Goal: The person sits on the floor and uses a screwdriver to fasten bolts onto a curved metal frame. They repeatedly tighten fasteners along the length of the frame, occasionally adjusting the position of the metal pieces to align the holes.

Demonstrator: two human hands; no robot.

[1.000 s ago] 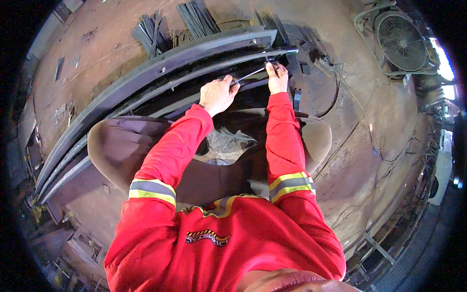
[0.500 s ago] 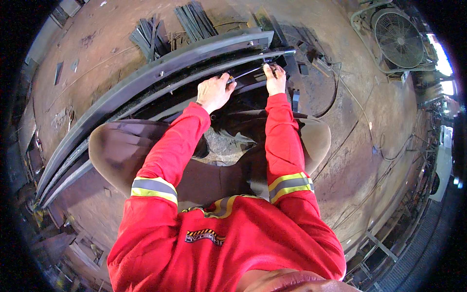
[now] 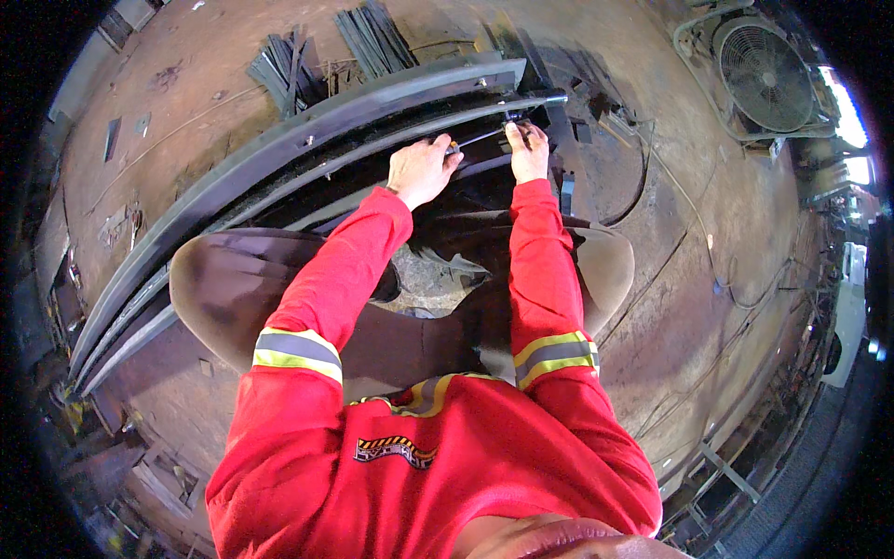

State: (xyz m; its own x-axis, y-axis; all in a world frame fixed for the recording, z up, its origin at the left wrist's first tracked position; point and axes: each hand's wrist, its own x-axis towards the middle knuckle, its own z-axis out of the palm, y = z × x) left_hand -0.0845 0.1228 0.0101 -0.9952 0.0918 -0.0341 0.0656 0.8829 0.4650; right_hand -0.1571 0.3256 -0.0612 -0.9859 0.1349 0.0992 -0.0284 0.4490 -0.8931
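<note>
My left hand is closed round a screwdriver with a yellow and dark handle. Its thin bright shaft points right, toward my right hand. The fingers of that hand are closed at a small dark fitting near the right end of a long curved metal bar; how they grip it is partly hidden. Both hands are over the near side of the bar. Beyond it runs a wider curved grey metal beam with small studs along it.
Two bundles of dark metal strips lie on the floor beyond the beam. A large round fan stands at the far right. Cables trail over the brown floor at right. My bent knees flank the work.
My left hand has shifted slightly right with the screwdriver, and less of the shaft shows between the hands. My right hand has stayed almost in place.
</note>
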